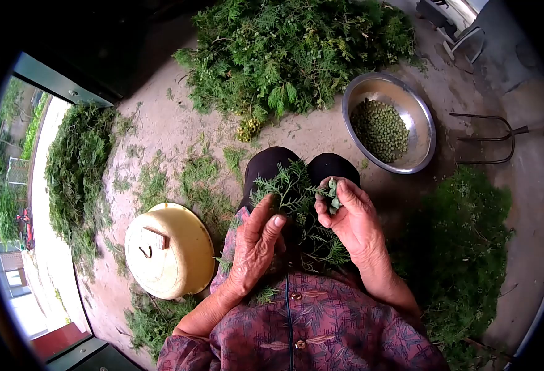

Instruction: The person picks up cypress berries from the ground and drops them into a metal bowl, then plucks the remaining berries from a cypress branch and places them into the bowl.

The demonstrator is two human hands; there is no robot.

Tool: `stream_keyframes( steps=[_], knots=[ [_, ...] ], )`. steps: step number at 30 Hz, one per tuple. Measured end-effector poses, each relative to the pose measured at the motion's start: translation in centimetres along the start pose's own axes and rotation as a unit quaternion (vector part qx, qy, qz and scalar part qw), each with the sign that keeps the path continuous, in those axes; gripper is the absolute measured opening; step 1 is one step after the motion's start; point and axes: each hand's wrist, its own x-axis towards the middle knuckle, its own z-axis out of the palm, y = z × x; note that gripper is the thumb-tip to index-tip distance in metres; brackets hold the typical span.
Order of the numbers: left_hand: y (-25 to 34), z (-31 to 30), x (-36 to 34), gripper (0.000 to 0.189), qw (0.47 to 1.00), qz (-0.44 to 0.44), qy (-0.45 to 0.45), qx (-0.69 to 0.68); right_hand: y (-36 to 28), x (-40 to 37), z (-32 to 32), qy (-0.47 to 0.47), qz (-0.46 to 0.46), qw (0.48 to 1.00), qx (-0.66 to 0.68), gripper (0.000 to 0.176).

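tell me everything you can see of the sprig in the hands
The sprig is a flat, feathery green conifer cutting, with scaly fronds fanning from thin stems. It lies over dark trousers, tips toward the knees. The left hand grips its lower part. The right hand touches its right edge, pinching small green cones there.

I see a dark green sprig point(296, 204) over black trousers point(270, 164). The small cones point(332, 199) in the right hand point(353, 224) are pale green, like the heap point(380, 130) in the silver-grey steel bowl point(422, 123). The blouse point(327, 331) is purple-red with a bluish leaf pattern. The overturned basin point(179, 260) is cream yellow, and the ground point(160, 123) is sandy brown.
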Motion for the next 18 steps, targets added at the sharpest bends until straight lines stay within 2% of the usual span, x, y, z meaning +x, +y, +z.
stream_keyframes(
  steps=[3, 4, 7, 8, 11, 12, 15, 18],
  knots=[
    [1.4, 0.5, 0.5, 0.05, 0.969, 0.142, -0.015, 0.203, -0.7, 0.4, -0.2, -0.009, 0.005, 0.998, 0.06, 0.027],
    [1.5, 0.4, 0.5, 0.047, 0.96, 0.159, -0.003, 0.23, -0.8, 0.4, -0.4, -0.024, 0.011, 0.998, 0.063, 0.028],
    [1.9, 0.2, 0.8, 0.041, 0.902, 0.293, 0.034, 0.314, -0.5, 0.1, -0.1, -0.051, 0.022, 0.997, 0.059, 0.03],
    [2.5, 0.4, 0.7, 0.033, 0.923, 0.272, 0.032, 0.272, -0.4, 0.0, 0.3, -0.051, 0.024, 0.996, 0.066, 0.031],
    [2.0, 0.4, 1.2, 0.031, 0.962, 0.202, -0.015, 0.184, -0.4, -0.2, 1.0, -0.065, 0.027, 0.993, 0.092, 0.032],
    [1.6, 0.5, 1.3, 0.031, 0.962, 0.214, -0.012, 0.168, -0.4, -0.2, 1.4, -0.06, 0.024, 0.993, 0.099, 0.032],
    [1.6, 0.9, 1.1, 0.033, 0.907, 0.329, 0.009, 0.262, -0.3, -0.4, 2.0, -0.062, 0.022, 0.991, 0.116, 0.031],
    [2.1, 0.9, 0.9, 0.037, 0.887, 0.355, 0.036, 0.292, 0.1, -0.3, 1.9, -0.061, 0.022, 0.99, 0.126, 0.03]
  ],
)
